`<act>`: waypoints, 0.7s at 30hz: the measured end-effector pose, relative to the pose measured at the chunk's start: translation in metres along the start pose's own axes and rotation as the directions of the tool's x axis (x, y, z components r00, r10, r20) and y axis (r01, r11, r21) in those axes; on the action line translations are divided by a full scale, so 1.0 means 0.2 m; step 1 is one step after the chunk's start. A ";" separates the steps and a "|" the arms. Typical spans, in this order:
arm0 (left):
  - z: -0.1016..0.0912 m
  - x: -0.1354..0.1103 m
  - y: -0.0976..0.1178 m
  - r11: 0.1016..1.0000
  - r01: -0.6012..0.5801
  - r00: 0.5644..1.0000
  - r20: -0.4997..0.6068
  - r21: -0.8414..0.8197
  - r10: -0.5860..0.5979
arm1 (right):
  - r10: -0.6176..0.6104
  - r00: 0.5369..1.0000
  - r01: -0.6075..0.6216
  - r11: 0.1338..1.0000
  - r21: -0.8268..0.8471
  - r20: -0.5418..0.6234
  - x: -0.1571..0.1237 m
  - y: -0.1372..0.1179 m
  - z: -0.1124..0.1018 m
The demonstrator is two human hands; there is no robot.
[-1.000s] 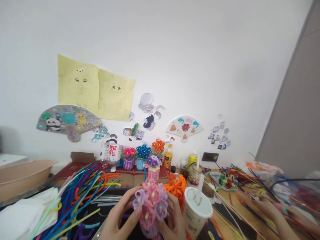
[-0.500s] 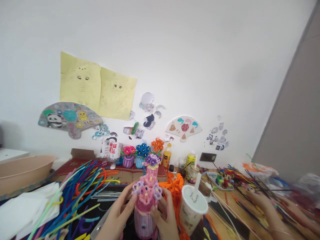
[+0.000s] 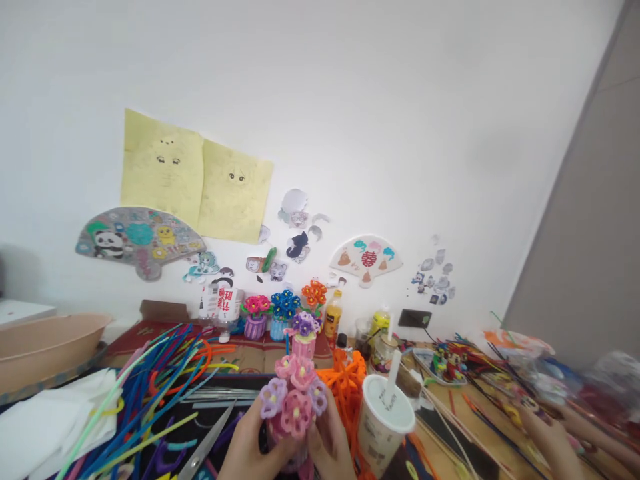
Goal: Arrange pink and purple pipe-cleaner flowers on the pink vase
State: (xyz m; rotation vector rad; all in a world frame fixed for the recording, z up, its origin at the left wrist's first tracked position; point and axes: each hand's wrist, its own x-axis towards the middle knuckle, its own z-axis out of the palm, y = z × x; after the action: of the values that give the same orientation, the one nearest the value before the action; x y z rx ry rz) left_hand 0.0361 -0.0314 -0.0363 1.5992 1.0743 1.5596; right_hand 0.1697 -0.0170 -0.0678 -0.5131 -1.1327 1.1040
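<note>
Between my two hands is a small pipe-cleaner flower pot, its pink and lilac blooms facing up toward me. My left hand curls round the left side of the pot, just under the petals. On the other side my right hand grips it, thumb at the front below the blooms. The pot's lower part is largely hidden by my fingers. Right behind it stands another pink pot with purple flowers. Scissors lie to the left of my left hand. Orange pipe-cleaner pieces are heaped beyond my right hand.
A lidded cup with a straw stands right of my hands. Loose coloured pipe cleaners and white paper sheets spread at left. Flower pots and a juice bottle line the wall. Another person's hand works at far right.
The flower pot has tipped toward me and sits lower, so its blooms show more from above. My left hand has shifted right, uncovering the scissors. The other person's hand has moved slightly.
</note>
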 end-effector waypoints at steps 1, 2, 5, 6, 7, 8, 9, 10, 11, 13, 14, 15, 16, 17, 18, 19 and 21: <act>0.00 0.00 0.00 1.000 -0.014 1.000 -0.014 -0.007 0.014 | 0.000 1.000 0.000 1.000 -0.001 0.001 0.00 0.01 0.00; 0.00 0.00 0.01 1.000 -0.023 0.999 -0.023 -0.019 0.022 | -0.002 1.000 0.002 1.000 0.016 0.005 0.00 0.02 0.00; -0.01 0.00 0.00 0.999 -0.032 0.999 -0.004 -0.011 0.031 | 0.032 0.998 -0.041 0.987 0.153 0.063 -0.01 0.03 0.01; -0.01 0.01 -0.01 0.999 -0.032 0.999 0.015 -0.002 0.032 | 0.052 0.995 -0.067 0.980 0.189 0.083 -0.02 0.03 0.02; -0.01 0.01 -0.02 0.999 -0.034 0.999 0.028 0.000 0.034 | 0.073 0.993 -0.090 0.976 0.201 0.090 -0.02 0.03 0.02; -0.02 0.01 -0.03 0.999 -0.040 0.999 0.033 -0.007 0.041 | 0.091 0.992 -0.106 0.976 0.189 0.083 -0.02 0.03 0.03; -0.02 0.01 -0.04 0.999 -0.049 0.998 0.033 -0.020 0.050 | 0.102 0.993 -0.111 0.980 0.164 0.064 -0.02 0.03 0.03; -0.01 0.01 -0.05 0.998 -0.058 0.998 0.030 -0.036 0.060 | 0.102 0.994 -0.106 0.985 0.133 0.037 -0.02 0.02 0.03; -0.01 0.01 -0.05 0.997 -0.067 0.997 0.019 -0.048 0.068 | 0.094 0.996 -0.094 0.990 0.105 0.012 -0.02 0.02 0.03; 0.00 0.01 -0.03 0.995 -0.076 0.997 0.021 -0.058 0.078 | 0.058 0.998 -0.057 0.996 0.071 -0.009 -0.02 0.00 0.03; 0.00 0.01 -0.02 0.994 -0.084 0.996 0.012 -0.071 0.085 | 0.030 0.999 -0.029 0.998 0.056 -0.016 -0.02 0.00 0.03; 0.01 0.01 -0.02 0.991 -0.097 0.995 -0.007 -0.091 0.097 | -0.002 1.000 0.003 0.999 0.032 -0.025 -0.01 -0.01 0.03; 0.02 0.01 -0.01 0.987 -0.116 0.993 -0.040 -0.109 0.112 | -0.033 0.999 0.033 0.999 -0.003 -0.034 -0.01 -0.02 0.04; 0.03 0.00 0.00 0.983 -0.138 0.988 -0.084 -0.124 0.128 | -0.061 0.997 0.059 0.997 -0.052 -0.043 -0.01 -0.02 0.04; 0.05 0.00 0.00 0.979 -0.161 0.980 -0.138 -0.126 0.143 | -0.084 0.995 0.078 0.991 -0.107 -0.052 0.00 -0.02 0.05; 0.06 -0.01 -0.01 0.976 -0.181 0.969 -0.189 -0.117 0.157 | -0.099 0.993 0.089 0.983 -0.157 -0.057 0.00 -0.01 0.06; 0.09 -0.02 -0.03 0.977 -0.198 0.956 -0.236 -0.084 0.174 | -0.113 0.992 0.098 0.971 -0.220 -0.058 0.01 0.00 0.07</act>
State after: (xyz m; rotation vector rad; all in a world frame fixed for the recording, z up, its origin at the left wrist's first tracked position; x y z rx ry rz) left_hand 0.0540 -0.0308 -0.0441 1.5123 0.9603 1.9314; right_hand 0.1572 -0.0179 -0.0625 -0.6495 -1.2114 0.8682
